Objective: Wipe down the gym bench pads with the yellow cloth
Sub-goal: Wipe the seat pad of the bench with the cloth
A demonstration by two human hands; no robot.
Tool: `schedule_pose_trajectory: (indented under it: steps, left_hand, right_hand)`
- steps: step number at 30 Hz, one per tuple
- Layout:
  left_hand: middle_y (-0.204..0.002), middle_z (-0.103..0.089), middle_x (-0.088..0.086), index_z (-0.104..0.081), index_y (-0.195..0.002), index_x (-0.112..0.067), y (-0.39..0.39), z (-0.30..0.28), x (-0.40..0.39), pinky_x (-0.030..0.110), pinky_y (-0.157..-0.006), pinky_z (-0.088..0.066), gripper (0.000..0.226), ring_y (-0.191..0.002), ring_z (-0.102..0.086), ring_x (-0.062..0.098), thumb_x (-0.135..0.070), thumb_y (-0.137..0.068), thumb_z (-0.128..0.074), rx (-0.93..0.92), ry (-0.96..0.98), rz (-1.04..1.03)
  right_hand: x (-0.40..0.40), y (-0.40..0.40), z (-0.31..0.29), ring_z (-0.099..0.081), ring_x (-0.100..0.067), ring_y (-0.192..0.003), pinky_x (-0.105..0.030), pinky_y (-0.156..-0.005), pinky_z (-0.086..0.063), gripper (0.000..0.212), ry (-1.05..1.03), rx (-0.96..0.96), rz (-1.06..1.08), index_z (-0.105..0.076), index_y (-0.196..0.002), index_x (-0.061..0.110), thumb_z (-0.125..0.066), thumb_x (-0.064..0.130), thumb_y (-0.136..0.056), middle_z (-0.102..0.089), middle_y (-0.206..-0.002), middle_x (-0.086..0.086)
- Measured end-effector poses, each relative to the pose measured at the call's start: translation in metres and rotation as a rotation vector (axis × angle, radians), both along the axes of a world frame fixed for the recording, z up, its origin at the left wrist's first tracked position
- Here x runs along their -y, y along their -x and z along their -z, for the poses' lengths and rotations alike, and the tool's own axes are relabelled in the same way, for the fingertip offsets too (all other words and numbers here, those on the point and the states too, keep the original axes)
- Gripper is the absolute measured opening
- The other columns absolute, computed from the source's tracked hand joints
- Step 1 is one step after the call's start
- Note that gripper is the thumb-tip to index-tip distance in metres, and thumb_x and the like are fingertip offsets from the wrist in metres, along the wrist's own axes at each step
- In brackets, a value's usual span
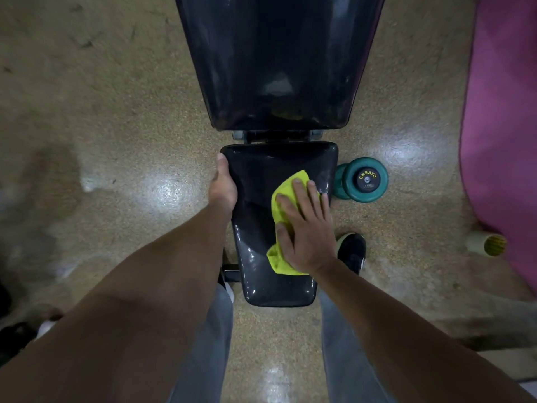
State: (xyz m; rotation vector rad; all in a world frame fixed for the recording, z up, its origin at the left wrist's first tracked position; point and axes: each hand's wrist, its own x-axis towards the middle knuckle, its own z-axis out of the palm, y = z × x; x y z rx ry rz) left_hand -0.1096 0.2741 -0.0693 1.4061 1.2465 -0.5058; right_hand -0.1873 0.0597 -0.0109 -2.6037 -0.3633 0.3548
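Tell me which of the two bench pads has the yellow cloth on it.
The small seat pad nearest the person; the right hand presses the yellow cloth onto it. The large back pad beyond is bare.

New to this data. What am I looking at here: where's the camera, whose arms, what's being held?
There is one picture, from a camera worn on a person's head, looking down, so the arms are the wearer's own. No robot is involved. Below is a black gym bench: the small seat pad is near, the large back pad beyond it. The right hand presses a yellow cloth flat on the seat pad with straight fingers. The left hand holds the seat pad's left edge. On the floor to the right stands a green dumbbell.
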Motion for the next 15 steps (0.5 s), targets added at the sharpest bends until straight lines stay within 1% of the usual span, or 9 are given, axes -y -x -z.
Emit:
schedule_pose_trajectory:
  steps: [3, 5, 6, 8, 10, 11, 13, 15]
  left_hand:
    - [-0.129, -0.073, 0.0, -0.07, -0.134, -0.031, 0.0, -0.002, 0.001, 0.05, -0.116, -0.046, 0.144, -0.124, -0.066, 0.028, -0.117, -0.024, -0.033, 0.001, 0.003, -0.004]
    - [-0.127, -0.074, 0.001, -0.071, -0.132, -0.03, 0.001, 0.0, 0.001, 0.05, -0.115, -0.046, 0.142, -0.122, -0.066, 0.029, -0.116, -0.025, -0.034, 0.001, 0.017, -0.008]
    - [-0.126, -0.075, 0.0, -0.072, -0.13, -0.03, 0.002, 0.005, 0.0, 0.05, -0.115, -0.046, 0.14, -0.122, -0.067, 0.029, -0.116, -0.026, -0.035, 0.003, 0.019, -0.008]
    - [-0.124, -0.076, -0.001, -0.074, -0.127, -0.031, 0.002, 0.019, -0.005, 0.049, -0.115, -0.046, 0.137, -0.121, -0.068, 0.027, -0.117, -0.028, -0.036, 0.024, 0.035, -0.018]
    - [-0.12, -0.079, 0.0, -0.076, -0.124, -0.031, 0.003, 0.025, -0.008, 0.049, -0.114, -0.048, 0.132, -0.117, -0.071, 0.028, -0.117, -0.03, -0.04, 0.026, 0.059, -0.029]
    - [-0.118, -0.079, 0.001, -0.077, -0.123, -0.03, 0.003, 0.026, -0.008, 0.049, -0.113, -0.049, 0.131, -0.116, -0.072, 0.028, -0.117, -0.032, -0.04, 0.025, 0.074, -0.032]
    - [-0.118, -0.079, 0.003, -0.076, -0.124, -0.027, 0.002, 0.018, -0.005, 0.049, -0.112, -0.049, 0.132, -0.115, -0.072, 0.029, -0.116, -0.034, -0.04, 0.018, 0.093, -0.018]
    - [-0.124, -0.077, 0.004, -0.074, -0.128, -0.025, 0.001, 0.011, -0.003, 0.049, -0.115, -0.047, 0.141, -0.12, -0.069, 0.029, -0.117, -0.027, -0.039, 0.021, 0.084, -0.016]
  right_hand:
    - [-0.001, -0.021, 0.004, -0.008, -0.039, -0.16, -0.062, -0.127, -0.011, 0.058, 0.029, 0.0, 0.114, -0.048, -0.151, 0.02, -0.039, 0.045, -0.099, -0.022, -0.171, -0.013]
    - [-0.017, -0.033, 0.003, -0.008, -0.042, -0.159, -0.062, -0.127, -0.008, 0.06, 0.087, -0.038, 0.161, -0.045, -0.152, 0.02, -0.039, 0.046, -0.099, -0.021, -0.17, -0.015]
    - [-0.027, -0.033, 0.0, -0.007, -0.042, -0.159, -0.062, -0.127, -0.006, 0.06, 0.107, -0.046, 0.14, -0.043, -0.153, 0.021, -0.039, 0.046, -0.099, -0.02, -0.171, -0.015]
    - [-0.045, -0.019, -0.008, -0.004, -0.042, -0.159, -0.062, -0.128, -0.004, 0.061, 0.131, -0.048, 0.013, -0.042, -0.154, 0.022, -0.04, 0.047, -0.099, -0.016, -0.172, -0.015]
    - [-0.054, 0.006, -0.015, -0.004, -0.041, -0.16, -0.062, -0.128, -0.006, 0.059, 0.137, -0.046, -0.143, -0.043, -0.154, 0.024, -0.042, 0.047, -0.099, -0.017, -0.172, -0.014]
    - [-0.053, 0.016, -0.017, -0.006, -0.04, -0.16, -0.062, -0.128, -0.009, 0.058, 0.124, -0.042, -0.187, -0.045, -0.152, 0.024, -0.044, 0.046, -0.099, -0.019, -0.171, -0.013]
    - [-0.045, 0.022, -0.016, -0.008, -0.038, -0.16, -0.062, -0.127, -0.012, 0.055, 0.095, -0.032, -0.191, -0.048, -0.15, 0.024, -0.046, 0.044, -0.098, -0.023, -0.17, -0.011]
    - [-0.042, 0.01, -0.013, -0.006, -0.038, -0.16, -0.062, -0.127, -0.012, 0.055, 0.099, -0.048, -0.11, -0.048, -0.149, 0.025, -0.045, 0.044, -0.098, -0.02, -0.171, -0.01]
